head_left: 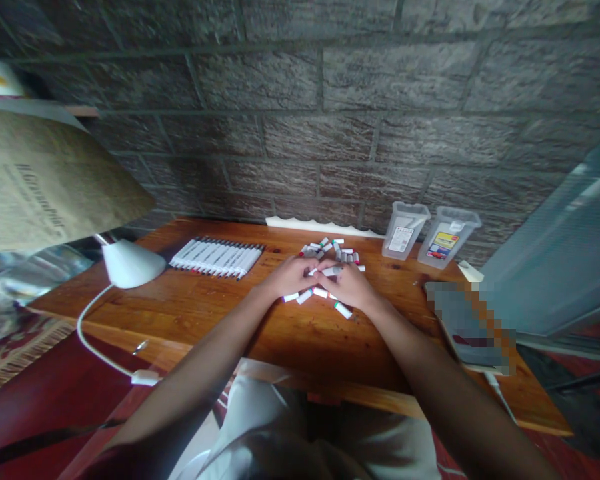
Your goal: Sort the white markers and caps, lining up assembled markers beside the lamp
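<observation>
Left hand (293, 277) and right hand (347, 284) meeting over a marker (331, 271) on a wooden desk (320, 340).

The right hand's fingers curl closed over the grey-tinted marker; the left hand's fingertips lie against its other end, their grip impossible to tell. Loose markers (330, 251) lie scattered just beyond and under the hands. Left of them lies a neat marker row (216, 257), beside a white lamp (131, 263); two plastic cases (425, 233) stand at right, against a brick wall (320, 133).

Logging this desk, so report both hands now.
Left hand, right hand together over white plastic marker; loose white markers scattered around; orange wooden desk beneath.
</observation>
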Action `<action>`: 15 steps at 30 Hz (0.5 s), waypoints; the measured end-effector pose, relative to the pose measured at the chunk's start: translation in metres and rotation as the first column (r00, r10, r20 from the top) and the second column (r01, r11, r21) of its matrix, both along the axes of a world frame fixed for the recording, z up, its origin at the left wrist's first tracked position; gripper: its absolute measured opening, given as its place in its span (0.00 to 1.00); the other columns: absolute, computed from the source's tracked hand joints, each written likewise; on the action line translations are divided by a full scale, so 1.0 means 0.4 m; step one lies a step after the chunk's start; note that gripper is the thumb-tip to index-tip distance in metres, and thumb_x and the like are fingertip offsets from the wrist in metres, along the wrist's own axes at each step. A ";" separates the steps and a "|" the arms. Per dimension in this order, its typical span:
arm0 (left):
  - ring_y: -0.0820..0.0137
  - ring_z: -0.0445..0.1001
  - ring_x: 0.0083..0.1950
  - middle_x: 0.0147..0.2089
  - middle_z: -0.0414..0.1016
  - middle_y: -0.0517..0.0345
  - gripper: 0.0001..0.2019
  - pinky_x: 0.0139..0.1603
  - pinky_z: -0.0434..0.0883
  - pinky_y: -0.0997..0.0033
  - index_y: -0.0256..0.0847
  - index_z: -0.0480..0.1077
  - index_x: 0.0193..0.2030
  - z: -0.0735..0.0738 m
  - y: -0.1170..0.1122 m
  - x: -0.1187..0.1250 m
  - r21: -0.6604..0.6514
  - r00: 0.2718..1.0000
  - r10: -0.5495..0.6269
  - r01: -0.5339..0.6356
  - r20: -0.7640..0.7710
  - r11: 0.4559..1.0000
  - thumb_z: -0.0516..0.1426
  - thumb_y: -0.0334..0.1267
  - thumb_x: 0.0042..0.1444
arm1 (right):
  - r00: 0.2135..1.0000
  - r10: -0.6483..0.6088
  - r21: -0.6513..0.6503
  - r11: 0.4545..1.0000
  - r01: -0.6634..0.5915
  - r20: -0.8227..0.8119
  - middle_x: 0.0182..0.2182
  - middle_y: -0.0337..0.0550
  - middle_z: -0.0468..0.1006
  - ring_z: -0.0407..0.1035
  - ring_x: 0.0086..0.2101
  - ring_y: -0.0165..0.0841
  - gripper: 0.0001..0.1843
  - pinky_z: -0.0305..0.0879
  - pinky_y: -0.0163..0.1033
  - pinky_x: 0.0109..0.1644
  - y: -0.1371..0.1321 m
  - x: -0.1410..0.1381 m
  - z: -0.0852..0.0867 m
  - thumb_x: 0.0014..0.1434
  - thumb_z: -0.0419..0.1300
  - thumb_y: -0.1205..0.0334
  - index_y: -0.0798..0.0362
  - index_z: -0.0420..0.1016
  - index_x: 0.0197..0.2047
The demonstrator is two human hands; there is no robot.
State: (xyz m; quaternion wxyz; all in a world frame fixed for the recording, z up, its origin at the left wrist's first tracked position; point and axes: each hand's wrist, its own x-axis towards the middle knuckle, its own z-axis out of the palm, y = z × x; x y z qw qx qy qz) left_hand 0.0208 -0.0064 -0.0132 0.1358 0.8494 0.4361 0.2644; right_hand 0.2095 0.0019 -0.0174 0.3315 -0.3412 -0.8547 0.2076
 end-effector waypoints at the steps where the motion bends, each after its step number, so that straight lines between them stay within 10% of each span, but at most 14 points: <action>1: 0.74 0.65 0.29 0.26 0.70 0.61 0.08 0.30 0.58 0.77 0.37 0.70 0.30 -0.001 0.001 0.000 0.000 1.000 0.001 -0.001 0.000 1.000 0.57 0.39 0.55 | 1.000 -0.004 0.002 1.000 0.004 0.006 0.37 0.41 0.83 0.76 0.38 0.34 0.09 0.67 0.36 0.43 0.000 0.000 0.001 0.61 0.57 0.59 0.50 0.77 0.42; 15: 0.72 0.68 0.31 0.29 0.73 0.59 0.07 0.33 0.61 0.76 0.36 0.72 0.34 -0.013 0.010 -0.004 -0.020 0.999 -0.038 0.039 0.016 0.999 0.56 0.38 0.56 | 0.994 0.016 0.004 1.000 -0.016 0.105 0.33 0.42 0.82 0.75 0.33 0.33 0.11 0.65 0.34 0.40 -0.008 -0.004 0.004 0.63 0.55 0.57 0.52 0.77 0.41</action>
